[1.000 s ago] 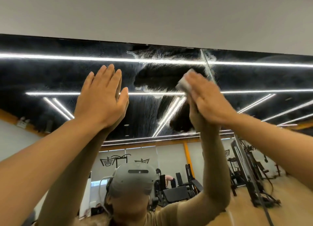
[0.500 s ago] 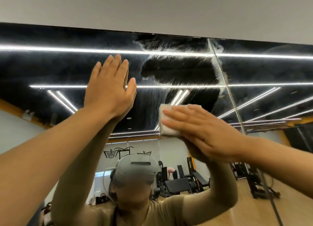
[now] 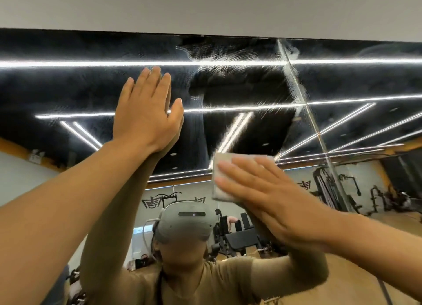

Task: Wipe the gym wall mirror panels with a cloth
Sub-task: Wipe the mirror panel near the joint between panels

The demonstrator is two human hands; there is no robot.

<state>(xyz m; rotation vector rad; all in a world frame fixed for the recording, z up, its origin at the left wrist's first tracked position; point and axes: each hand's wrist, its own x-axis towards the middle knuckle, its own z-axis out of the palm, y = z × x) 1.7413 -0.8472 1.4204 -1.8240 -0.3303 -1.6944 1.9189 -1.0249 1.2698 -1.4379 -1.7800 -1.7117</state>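
Mirror panels fill the wall from a straight top edge, where pale painted wall begins, down past the bottom of the view. A vertical seam between two panels runs down to the right of both hands, with whitish smear streaks fanning leftward from its upper part and a dark wiped patch below them.

The cloth — a small pale folded pad — lies flat on the glass left of the seam and well below the streaks. The right hand presses it with straight, spread fingers laid across it, not curled round it; the cloth's left edge shows beyond the fingertips. The left hand rests flat on the glass, farther left of the seam and higher, its fingers straight and close together, holding nothing. Between the two hands is open glass, and more open glass stretches right of the seam.

Compared with half a second ago, the cloth and right hand sit slightly lower and nearer the seam — the left hand has kept its place.
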